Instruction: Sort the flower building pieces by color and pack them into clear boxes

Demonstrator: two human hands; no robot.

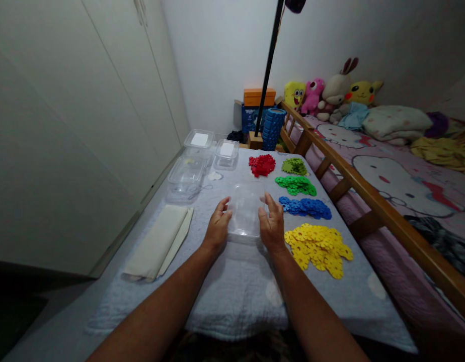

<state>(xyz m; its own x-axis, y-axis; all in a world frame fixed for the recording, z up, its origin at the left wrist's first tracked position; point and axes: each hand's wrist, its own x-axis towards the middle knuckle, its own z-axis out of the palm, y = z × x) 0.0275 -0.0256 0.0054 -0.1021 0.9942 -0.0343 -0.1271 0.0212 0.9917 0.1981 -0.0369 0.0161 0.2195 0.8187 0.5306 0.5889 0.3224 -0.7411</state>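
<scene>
A clear plastic container (pixel 246 208) is held between my two hands over the middle of the cloth-covered table. My left hand (pixel 217 223) grips its left side, thumb and fingers at the edge. On the opposite side, my right hand (pixel 272 221) holds it the same way. Right of the container lie piles of flower-shaped plastic pieces: yellow (pixel 317 246) closest to me, then blue (pixel 306 207), green (pixel 296 185) and olive green (pixel 294 166). A red pile (pixel 261 165) sits beyond the container.
Several clear containers (pixel 186 171) stand at the back left, two with white labels. A folded cream cloth (pixel 157 241) lies at the left. A wooden bed rail (pixel 341 173) borders the right side; a black pole (pixel 269 65) rises behind the table.
</scene>
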